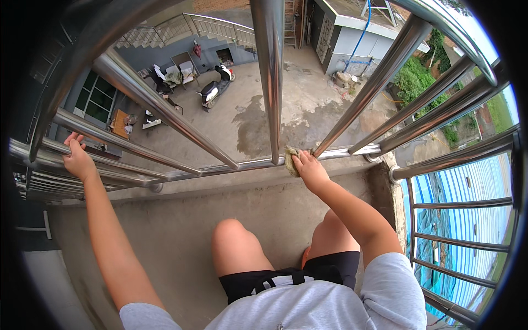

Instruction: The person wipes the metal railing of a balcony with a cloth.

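Note:
My right hand (310,169) presses a yellowish-green cloth (292,161) onto the bottom rail (258,164) of a stainless-steel railing, between two of its upright bars. Part of the cloth is hidden under my fingers. Out to the left, my left hand (79,160) is curled around one of the slim railing bars (136,142). A thick upright bar (270,78) rises just left of the cloth.
A low concrete ledge (264,178) runs below the railing, above the balcony floor (165,231). Down in the courtyard are a scooter (215,88), chairs (187,70) and a wooden table (121,123). Another barred railing (462,243) stands at right, with blue roofing (466,185) beyond.

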The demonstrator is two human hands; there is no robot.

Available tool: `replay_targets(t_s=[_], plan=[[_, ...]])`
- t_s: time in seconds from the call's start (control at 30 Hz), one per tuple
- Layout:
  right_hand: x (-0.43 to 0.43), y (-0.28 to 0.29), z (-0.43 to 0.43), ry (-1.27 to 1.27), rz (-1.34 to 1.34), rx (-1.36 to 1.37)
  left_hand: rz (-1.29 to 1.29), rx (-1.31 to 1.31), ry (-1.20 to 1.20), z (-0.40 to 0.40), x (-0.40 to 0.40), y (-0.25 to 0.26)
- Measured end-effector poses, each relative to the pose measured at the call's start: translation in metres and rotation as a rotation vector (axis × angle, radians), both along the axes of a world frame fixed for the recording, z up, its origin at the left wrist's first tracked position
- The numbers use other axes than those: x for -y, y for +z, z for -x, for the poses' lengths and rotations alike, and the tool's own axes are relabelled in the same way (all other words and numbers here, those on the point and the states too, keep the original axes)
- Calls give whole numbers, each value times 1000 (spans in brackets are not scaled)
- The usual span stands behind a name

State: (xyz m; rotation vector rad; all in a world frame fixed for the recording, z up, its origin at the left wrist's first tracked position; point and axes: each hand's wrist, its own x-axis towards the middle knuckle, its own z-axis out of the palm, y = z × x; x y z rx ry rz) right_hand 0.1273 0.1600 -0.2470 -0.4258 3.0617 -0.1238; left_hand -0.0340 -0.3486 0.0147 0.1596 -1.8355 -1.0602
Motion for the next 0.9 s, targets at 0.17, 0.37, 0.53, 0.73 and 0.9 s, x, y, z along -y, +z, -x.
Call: replay_targets(t_s=[0.17,0.37,0.53,0.73,0.9], plan=[[-47,34,-35,-379,855,422,12,4,35,0,-1,-3],[-89,47,-45,-715,1720,58,36,-11,110,0,5,-3],[-83,21,4,-183,718,4,23,-9,112,4,3,-4],[-70,10,20,-179,187,93,22,30,131,1,2,-2],[-81,-2,27,-155,-100,196,12,164,116,-4,1,3]])
